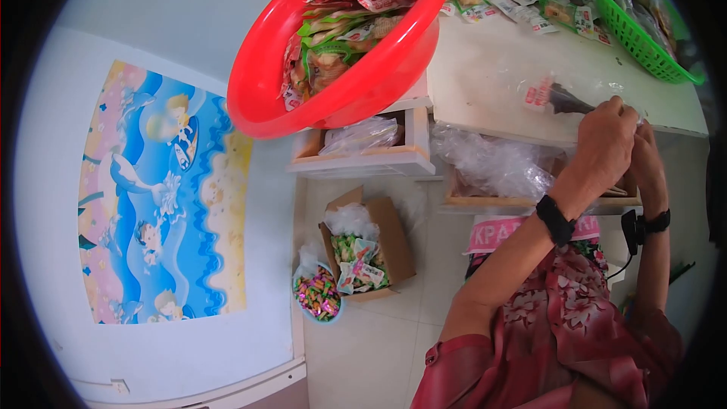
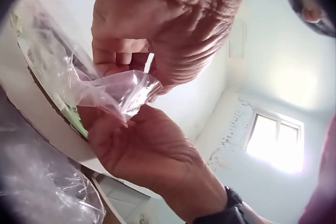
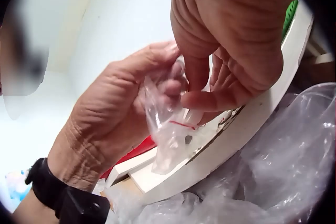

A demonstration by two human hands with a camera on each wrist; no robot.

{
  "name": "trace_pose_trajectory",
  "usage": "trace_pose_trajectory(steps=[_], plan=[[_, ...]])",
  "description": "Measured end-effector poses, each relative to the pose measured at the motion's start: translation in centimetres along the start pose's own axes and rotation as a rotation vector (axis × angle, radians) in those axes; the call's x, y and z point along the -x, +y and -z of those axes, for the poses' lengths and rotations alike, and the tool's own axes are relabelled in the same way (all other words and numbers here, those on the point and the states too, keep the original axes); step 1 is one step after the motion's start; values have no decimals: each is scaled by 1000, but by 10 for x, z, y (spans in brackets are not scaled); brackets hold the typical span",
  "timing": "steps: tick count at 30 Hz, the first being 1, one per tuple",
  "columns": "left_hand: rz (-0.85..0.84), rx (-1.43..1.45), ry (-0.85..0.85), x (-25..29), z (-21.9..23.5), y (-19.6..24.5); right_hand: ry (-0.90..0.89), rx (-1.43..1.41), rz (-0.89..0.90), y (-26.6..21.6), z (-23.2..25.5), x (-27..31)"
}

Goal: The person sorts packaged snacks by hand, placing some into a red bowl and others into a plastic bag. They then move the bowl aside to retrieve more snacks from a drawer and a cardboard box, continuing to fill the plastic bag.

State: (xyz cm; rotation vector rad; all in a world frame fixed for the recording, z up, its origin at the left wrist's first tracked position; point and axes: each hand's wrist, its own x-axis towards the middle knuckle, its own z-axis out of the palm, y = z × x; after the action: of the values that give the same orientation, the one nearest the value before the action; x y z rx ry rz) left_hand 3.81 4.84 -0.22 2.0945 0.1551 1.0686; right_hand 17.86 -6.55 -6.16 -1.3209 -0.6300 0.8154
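A clear plastic bag (image 1: 551, 89) with red print and a dark item inside lies over the white table's front edge. My left hand (image 1: 608, 135) pinches the bag's near end; its fingertips meet those of my right hand (image 1: 647, 165), which pinches the same end. In the left wrist view, a crumpled flap of the bag (image 2: 123, 92) stands out between both hands. A thin red line runs across the bag (image 3: 167, 148) in the right wrist view. Fingers of the two hands overlap there, partly hiding the bag's end.
A red basin (image 1: 409, 53) of packaged snacks stands left of the white table (image 1: 485, 60). Loose packets (image 1: 560, 15) and a green basket (image 1: 644, 45) are at the back. Below, open drawers hold clear plastic bags (image 1: 492, 167); a cardboard box (image 1: 394, 246) and a candy-filled tub (image 1: 318, 295) stand on the floor.
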Motion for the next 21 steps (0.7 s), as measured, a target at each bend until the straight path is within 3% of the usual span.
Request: trace_pose_trajectory(steps=[3, 5, 8, 14, 17, 20, 21], plan=[[-24, 33, -12, 0, -4, -1, 134, -35, -18, -6, -23, 6], [-5, 18, 20, 1, -4, -5, 80, -250, -39, -10, -33, 0], [28, -69, 80, 4, 5, -5, -177, -147, 89, 7, -4, -23], [59, -258, -5, 17, 21, -2, -45, -158, 52, -25, -45, -16], [22, -188, -20, 20, 14, -6, -119, -75, 14, -12, -18, -28], [-116, -18, 16, 21, 7, 4, -122, 64, -21, -44, -52, -20], [-135, -24, 7, 19, 6, 11, -111, 243, 50, -41, -55, -26]])
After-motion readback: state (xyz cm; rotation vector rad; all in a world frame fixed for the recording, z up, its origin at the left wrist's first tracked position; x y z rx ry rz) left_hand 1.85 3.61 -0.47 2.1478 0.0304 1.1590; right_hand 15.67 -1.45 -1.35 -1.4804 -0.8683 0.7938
